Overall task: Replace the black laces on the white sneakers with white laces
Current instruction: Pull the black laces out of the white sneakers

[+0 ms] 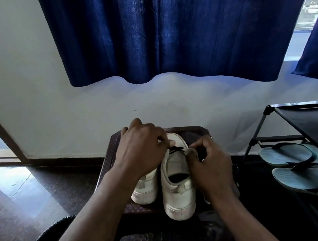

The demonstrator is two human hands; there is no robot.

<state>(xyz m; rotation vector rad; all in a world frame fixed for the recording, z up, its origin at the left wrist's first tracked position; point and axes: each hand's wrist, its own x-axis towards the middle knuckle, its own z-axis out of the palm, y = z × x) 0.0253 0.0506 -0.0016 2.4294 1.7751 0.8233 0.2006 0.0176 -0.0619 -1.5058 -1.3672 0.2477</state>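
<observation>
Two white sneakers stand heel-toward-me on a small dark stool. The right sneaker shows only a short stretch of black lace near its toe end. My left hand curls over the sneaker's left side and pinches at the lace there. My right hand grips the sneaker's right eyelet edge, fingers pinched by the lace. The left sneaker is mostly hidden under my left forearm. No white laces are in view.
A black shoe rack stands at the right with a pair of blue-grey flip-flops on its lower shelf. A blue curtain hangs over the white wall behind. Dark polished floor lies to the left, a black rounded object at lower left.
</observation>
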